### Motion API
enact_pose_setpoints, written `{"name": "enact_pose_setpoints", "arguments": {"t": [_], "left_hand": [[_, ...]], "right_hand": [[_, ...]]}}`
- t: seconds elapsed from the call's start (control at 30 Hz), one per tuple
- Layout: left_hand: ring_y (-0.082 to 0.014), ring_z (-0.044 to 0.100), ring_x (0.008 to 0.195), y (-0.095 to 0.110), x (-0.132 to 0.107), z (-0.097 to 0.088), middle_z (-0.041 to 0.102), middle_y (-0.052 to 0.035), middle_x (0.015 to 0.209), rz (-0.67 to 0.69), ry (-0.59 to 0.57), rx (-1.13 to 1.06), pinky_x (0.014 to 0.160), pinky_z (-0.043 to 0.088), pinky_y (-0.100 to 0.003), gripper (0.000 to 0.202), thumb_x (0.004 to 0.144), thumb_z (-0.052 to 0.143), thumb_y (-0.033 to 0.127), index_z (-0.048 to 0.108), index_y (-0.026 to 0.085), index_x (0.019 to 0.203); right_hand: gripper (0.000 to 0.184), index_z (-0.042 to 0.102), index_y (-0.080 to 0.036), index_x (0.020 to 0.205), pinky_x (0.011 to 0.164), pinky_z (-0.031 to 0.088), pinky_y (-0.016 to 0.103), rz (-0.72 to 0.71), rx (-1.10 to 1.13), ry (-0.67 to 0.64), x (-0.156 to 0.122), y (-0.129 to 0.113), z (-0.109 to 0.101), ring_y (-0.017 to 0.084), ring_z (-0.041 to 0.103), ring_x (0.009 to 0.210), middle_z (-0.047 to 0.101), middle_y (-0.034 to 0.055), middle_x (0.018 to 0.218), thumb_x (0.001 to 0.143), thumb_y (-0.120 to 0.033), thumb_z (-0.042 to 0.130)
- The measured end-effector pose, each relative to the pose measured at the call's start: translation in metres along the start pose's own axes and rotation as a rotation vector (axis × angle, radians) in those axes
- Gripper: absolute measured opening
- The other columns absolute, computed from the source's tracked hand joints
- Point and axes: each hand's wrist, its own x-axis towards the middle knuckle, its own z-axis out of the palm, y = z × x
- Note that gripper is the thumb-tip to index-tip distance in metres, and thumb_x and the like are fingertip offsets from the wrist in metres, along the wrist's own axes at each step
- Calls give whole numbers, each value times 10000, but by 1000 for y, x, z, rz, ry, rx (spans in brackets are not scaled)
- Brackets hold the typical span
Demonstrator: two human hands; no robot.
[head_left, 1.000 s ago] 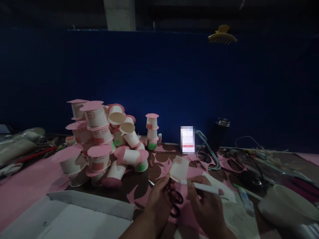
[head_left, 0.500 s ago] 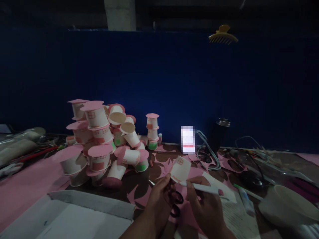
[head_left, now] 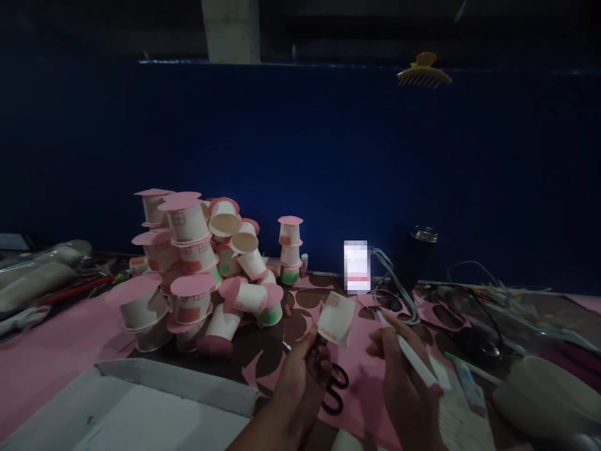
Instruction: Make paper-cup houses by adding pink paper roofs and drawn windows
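Note:
My left hand (head_left: 304, 366) is closed on a small white paper cup (head_left: 337, 318) with a reddish window and a scribbled line drawn on its side. To the right, apart from the cup, my right hand (head_left: 406, 382) grips a white marker (head_left: 417, 362) with a pink end, its tip pointing up and left. Black-handled scissors (head_left: 334, 402) lie on pink paper (head_left: 369, 388) between my hands, partly behind the left one. Several similar cups with pink paper discs (head_left: 190, 250) are piled at the left. A separate stack of cups (head_left: 290, 250) stands beyond my left hand.
A shallow white box (head_left: 173, 385) occupies the front left. Toward the back are a lit phone (head_left: 357, 266), a cable (head_left: 397, 282) and a dark bottle (head_left: 416, 257). A pale bowl (head_left: 547, 401) and a tube (head_left: 469, 382) sit at right. A blue partition (head_left: 300, 144) closes the back.
My right hand has moved right with the marker, away from the cup, and the marker has swung to a steeper angle. The cup has turned slightly in my left hand.

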Motion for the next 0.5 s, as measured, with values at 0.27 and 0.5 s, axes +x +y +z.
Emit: {"name": "enact_pose_setpoints", "arguments": {"t": [0.27,0.5], "left_hand": [[-30,478,446,-3,-4,1,550,12,628,-68,-41,-2,384,366,-119,90,793,622,162,561,105,826],[-87,552,500,-13,-9,1,586,-10,634,6,-158,263,445,415,-166,190,777,650,288,579,121,835]], "right_hand": [[491,524,-222,1107,764,494,273,425,179,-300,4,8,9,210,615,954,662,40,1011,728,-509,646],[373,546,-228,1002,502,458,220,366,57,-222,1,1,9,158,610,641,665,-12,787,754,-499,618]]}}
